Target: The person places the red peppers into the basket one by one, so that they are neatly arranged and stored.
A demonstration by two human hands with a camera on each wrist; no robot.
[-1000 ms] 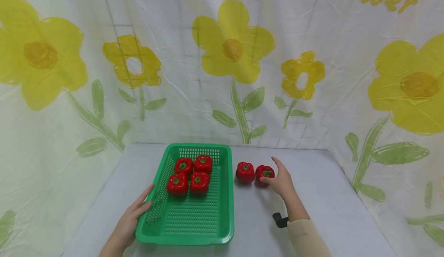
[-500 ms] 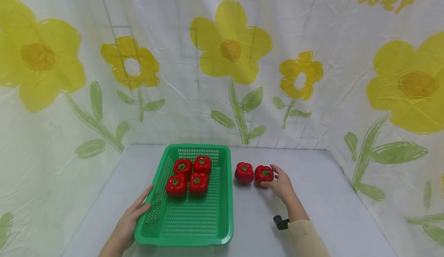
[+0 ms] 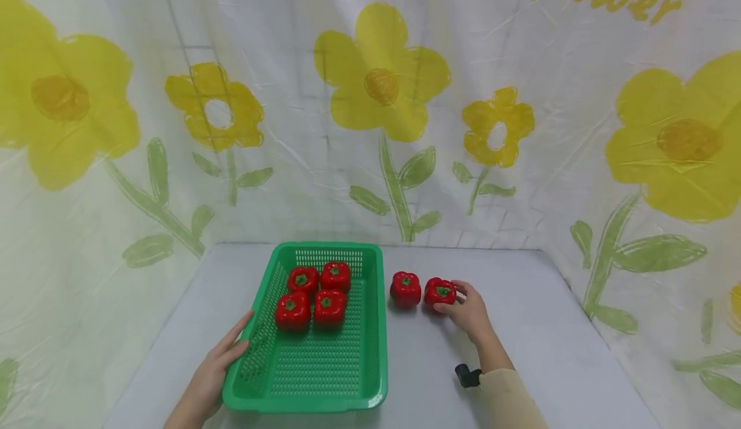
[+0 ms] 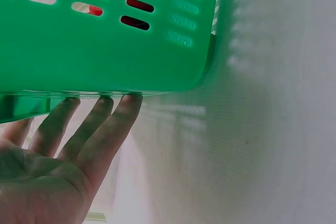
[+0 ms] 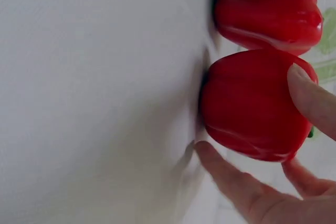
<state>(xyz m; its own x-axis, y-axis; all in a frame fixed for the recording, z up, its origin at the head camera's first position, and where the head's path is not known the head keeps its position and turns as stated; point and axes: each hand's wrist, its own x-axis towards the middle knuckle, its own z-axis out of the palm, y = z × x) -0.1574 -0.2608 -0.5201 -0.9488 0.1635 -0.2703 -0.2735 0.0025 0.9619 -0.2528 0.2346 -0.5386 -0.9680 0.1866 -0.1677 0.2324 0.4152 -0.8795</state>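
Observation:
A red bell pepper (image 3: 438, 292) stands on the table, with my right hand (image 3: 470, 313) around its right side. In the right wrist view my thumb lies against this bell pepper (image 5: 257, 103), and my fingers curl at its opposite side. A second bell pepper (image 3: 405, 290) stands just to its left. My left hand (image 3: 211, 374) rests along the left side of a green plastic basket (image 3: 379, 326). The left wrist view shows its fairly straight fingertips touching the basket's outside (image 4: 105, 61). Several more bell peppers (image 3: 329, 308) sit together toward the basket's far left.
A small black device (image 3: 466, 375) is at my right wrist. The pale table (image 3: 521, 326) ends at a white cloth (image 3: 301, 178) painted with yellow flowers, which hangs behind and along the sides.
My right hand's fingers, spread wide before, have come in around the right-hand bell pepper, which now tilts slightly. The left hand and basket have stayed put; the head view has shifted a little.

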